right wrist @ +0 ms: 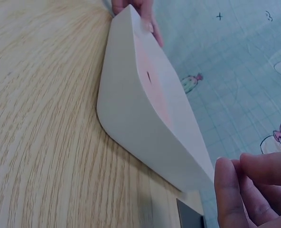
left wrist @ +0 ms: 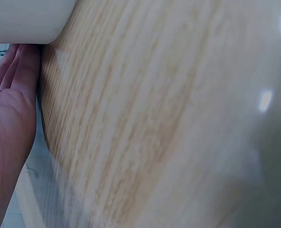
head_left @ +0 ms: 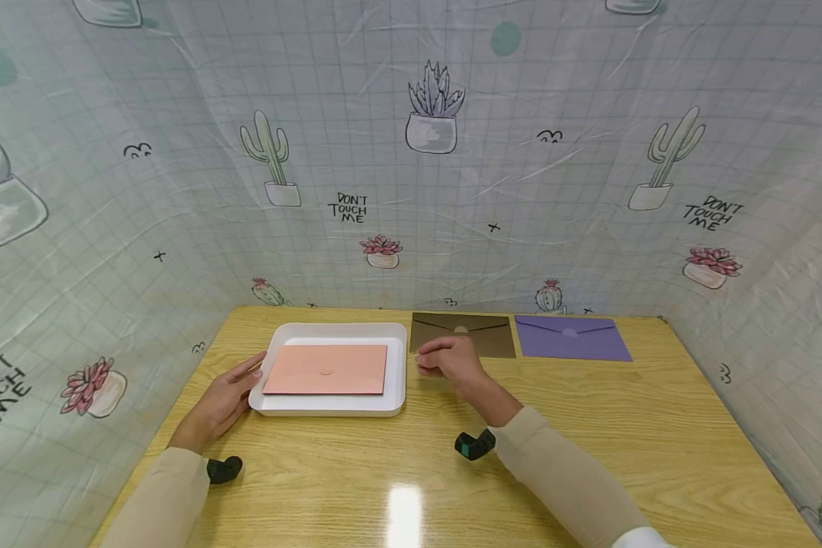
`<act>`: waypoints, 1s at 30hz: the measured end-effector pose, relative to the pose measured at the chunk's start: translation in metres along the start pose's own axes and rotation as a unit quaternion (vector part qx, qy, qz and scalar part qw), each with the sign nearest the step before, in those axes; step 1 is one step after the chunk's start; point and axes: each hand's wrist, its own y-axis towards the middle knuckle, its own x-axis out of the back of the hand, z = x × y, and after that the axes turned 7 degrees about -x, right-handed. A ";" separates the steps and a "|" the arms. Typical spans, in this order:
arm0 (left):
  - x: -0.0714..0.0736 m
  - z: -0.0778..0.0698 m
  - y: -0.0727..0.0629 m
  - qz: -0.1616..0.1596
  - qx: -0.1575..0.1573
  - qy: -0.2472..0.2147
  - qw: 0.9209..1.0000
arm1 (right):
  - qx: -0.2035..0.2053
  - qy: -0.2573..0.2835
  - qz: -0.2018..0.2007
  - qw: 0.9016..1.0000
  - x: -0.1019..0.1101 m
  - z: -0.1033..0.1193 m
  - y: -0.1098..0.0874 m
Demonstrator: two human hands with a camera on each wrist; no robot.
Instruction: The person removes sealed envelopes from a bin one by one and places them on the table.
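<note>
A white tray (head_left: 396,373) on the wooden table holds a salmon-pink envelope (head_left: 329,365), which lies flat with its round seal up. My left hand (head_left: 222,399) touches the tray's left side, its fingers extended along the wall. In the left wrist view, the tray's corner (left wrist: 26,21) hides the fingertips. Just right of the tray, my right hand (head_left: 455,365) hovers beside the dark brown envelope (head_left: 493,335), covering part of its lower edge. The right fingers (right wrist: 226,183) are loosely bent with nothing between them. A purple envelope (head_left: 575,342) lies farther right.
A hanging sheet (head_left: 479,183) printed with potted plants surrounds the table (head_left: 589,426) at the back and both sides. Dark wrist devices (head_left: 475,444) sit at both sleeves. Light reflects off the table's front.
</note>
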 end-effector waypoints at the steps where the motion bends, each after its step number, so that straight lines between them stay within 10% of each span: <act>1: 0.000 0.000 0.000 0.001 -0.002 -0.003 1.000 | -0.002 -0.001 0.001 1.000 -0.001 0.001 0.000; 30: -0.001 -0.002 -0.001 -0.002 0.005 -0.004 1.000 | -0.010 0.003 0.036 0.999 -0.032 0.002 0.002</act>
